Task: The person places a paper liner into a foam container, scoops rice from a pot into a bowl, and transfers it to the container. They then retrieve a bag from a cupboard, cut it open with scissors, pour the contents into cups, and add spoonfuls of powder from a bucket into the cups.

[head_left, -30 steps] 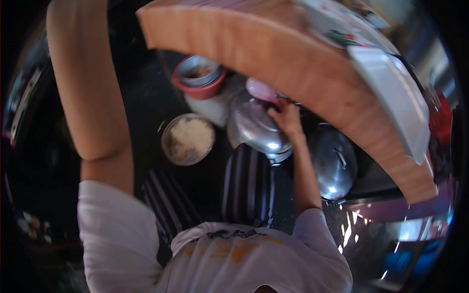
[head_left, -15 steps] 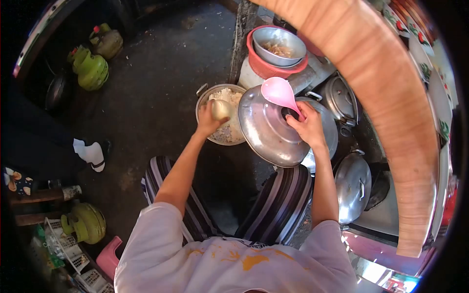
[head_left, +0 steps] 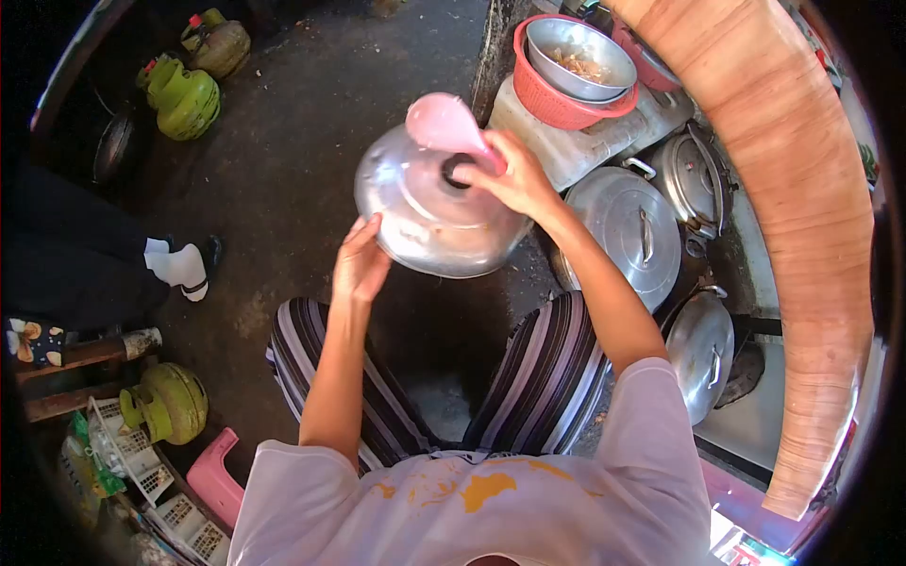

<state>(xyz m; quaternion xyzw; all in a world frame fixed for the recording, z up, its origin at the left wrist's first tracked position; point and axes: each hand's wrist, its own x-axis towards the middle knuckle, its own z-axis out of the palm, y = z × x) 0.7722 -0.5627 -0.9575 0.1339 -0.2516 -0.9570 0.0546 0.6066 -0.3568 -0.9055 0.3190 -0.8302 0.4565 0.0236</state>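
Observation:
A dented metal pot lid lies low over the spot where the rice pot stands, hiding the pot and its rice. My right hand is closed on a pink plastic scoop and reaches the lid's black knob at the same time. The scoop's bowl extends left above the lid. At the lid's near left edge is my left hand, its fingers and thumb closed on the rim. The small pale bowl is out of sight.
To the right are a lidded pot, a second one and a tilted lid. A metal bowl sits in a red basket. Green gas cylinders stand left, near a person's foot. A wooden surface curves along the right.
The lid has moved left from beside the rice pot to over it, carried by my right hand with the scoop. My left hand has let go of the pale bowl and moved to the lid's rim.

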